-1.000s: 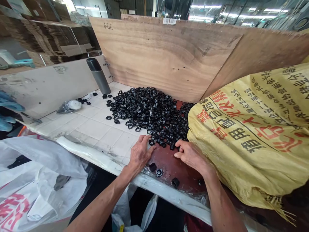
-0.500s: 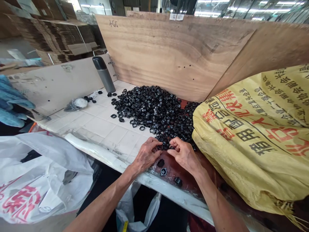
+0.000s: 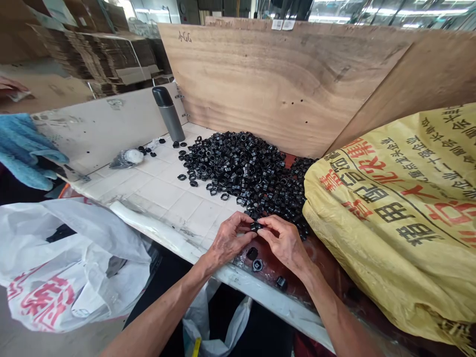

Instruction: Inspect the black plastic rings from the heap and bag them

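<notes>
Closer, left hand [image 3: 230, 239] and right hand [image 3: 284, 243] pinch 1 black ring [image 3: 256, 226]; plywood [image 3: 260, 84] reads GG.

Left of the left hand [image 3: 228, 240] there's a way over the white tiles [image 3: 167, 198] — but right of the right hand [image 3: 284, 243] the yellow woven sack [image 3: 386, 223] bulges in, and a plywood board [image 3: 282, 84] blocks the far side.

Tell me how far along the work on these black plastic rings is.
Early, by the look of it. Done: only three black pieces sit apart on the reddish-brown sheet. In hand: the left hand and right hand pinch a small black ring at the heap's edge. Left: the large heap of black rings on the tiled bench, plus a few strays.
</notes>
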The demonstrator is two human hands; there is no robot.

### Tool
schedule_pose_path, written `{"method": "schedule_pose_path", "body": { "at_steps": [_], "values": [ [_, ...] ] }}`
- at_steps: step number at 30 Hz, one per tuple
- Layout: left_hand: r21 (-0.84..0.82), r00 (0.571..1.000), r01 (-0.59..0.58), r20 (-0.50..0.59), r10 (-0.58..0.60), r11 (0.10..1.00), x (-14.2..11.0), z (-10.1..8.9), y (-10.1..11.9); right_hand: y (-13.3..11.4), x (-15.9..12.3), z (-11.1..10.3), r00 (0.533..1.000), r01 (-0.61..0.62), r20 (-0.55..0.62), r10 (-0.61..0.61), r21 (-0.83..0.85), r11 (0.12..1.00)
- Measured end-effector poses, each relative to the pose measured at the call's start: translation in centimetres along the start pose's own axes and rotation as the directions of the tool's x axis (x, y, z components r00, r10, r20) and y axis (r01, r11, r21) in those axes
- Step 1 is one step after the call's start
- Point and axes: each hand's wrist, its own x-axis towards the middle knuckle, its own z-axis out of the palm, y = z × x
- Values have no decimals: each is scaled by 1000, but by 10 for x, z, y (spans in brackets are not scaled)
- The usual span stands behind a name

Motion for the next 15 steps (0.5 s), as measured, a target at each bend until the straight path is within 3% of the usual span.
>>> {"method": "schedule_pose_path", "body": {
  "at_steps": [8, 12, 15],
  "values": [
    [35, 982, -191, 13, 191, 981, 1, -4, -2, 3, 0, 2, 1000, 19, 4, -19, -78, 997],
    [77, 972, -231, 52, 227, 970, 0, -5, 3, 2, 1, 4, 997, 80, 1, -82, -200, 976],
    [38, 975, -218, 41, 217, 975, -1, -4, 2, 0, 0, 4, 996, 69, -54, -77, -136, 988]
  ]
}}
